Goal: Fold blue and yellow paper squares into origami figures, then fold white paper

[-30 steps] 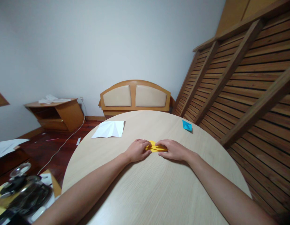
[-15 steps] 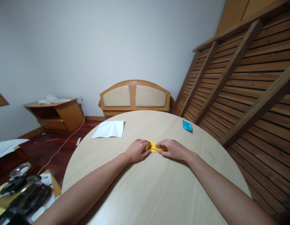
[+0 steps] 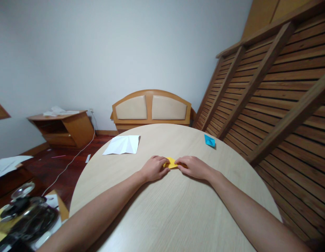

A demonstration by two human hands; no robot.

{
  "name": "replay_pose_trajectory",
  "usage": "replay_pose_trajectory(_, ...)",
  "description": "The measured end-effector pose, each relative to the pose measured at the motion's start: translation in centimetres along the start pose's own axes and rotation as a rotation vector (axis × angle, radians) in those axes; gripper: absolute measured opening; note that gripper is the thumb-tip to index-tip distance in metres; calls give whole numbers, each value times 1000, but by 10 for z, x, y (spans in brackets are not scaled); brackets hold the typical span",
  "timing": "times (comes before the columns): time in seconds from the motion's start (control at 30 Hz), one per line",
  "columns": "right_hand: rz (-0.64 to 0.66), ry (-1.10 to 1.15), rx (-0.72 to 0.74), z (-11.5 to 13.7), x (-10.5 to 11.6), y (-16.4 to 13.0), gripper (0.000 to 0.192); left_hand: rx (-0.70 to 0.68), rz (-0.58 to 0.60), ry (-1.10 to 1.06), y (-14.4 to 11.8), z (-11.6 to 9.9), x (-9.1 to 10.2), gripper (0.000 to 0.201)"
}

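At the far left, low in the view, some shiny dark things point(image 3: 26, 213) sit blurred; what they are cannot be told. Behind them a low wooden stand point(image 3: 64, 127) is on the floor by the wall, with white papers on top.

On the round table point(image 3: 172, 217), near its far left edge, lies a white sheet of paper point(image 3: 122, 145) with fold lines in it. It is well apart from the hands.

The person's left hand point(image 3: 153, 168) rests on the table a bit past the middle, toward the far edge. Its fingers are curled, and the tips press on the left end of a small yellow folded paper point(image 3: 172, 163). The grip is narrow, pinching the paper's edge.

The yellow folded paper lies flat on the table between the two hands. Only a small part of it shows, because both hands cover its ends.

The right hand point(image 3: 192, 167) is just beside the left, touching the right end of the yellow paper. Its fingers are bent and close together, so its grip is narrow too, and it holds the paper down.

Farther right, near the far right edge of the table, sits a small blue folded paper point(image 3: 210, 140). It is well apart from the hands.

Behind the table stands a wooden headboard point(image 3: 152, 108) with two pale pads. On the right a wooden slatted frame point(image 3: 277, 101) leans.
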State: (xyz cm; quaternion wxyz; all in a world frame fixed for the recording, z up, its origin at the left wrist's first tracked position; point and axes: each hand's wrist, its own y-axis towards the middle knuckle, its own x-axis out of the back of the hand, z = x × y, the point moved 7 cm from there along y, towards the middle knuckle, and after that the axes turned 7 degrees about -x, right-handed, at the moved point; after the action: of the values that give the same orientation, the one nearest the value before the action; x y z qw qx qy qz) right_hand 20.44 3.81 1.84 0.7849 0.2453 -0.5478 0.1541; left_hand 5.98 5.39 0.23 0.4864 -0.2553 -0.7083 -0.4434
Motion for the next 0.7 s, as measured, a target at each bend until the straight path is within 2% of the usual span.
replay_pose_trajectory(0.5,-10,3,-4,1,-2,1,26,30,-30,22,1,8,-1,14)
replay_pose_trajectory(0.7,-45,-66,-57,2,-4,3,22,50,-37,58,1,12,-3,16)
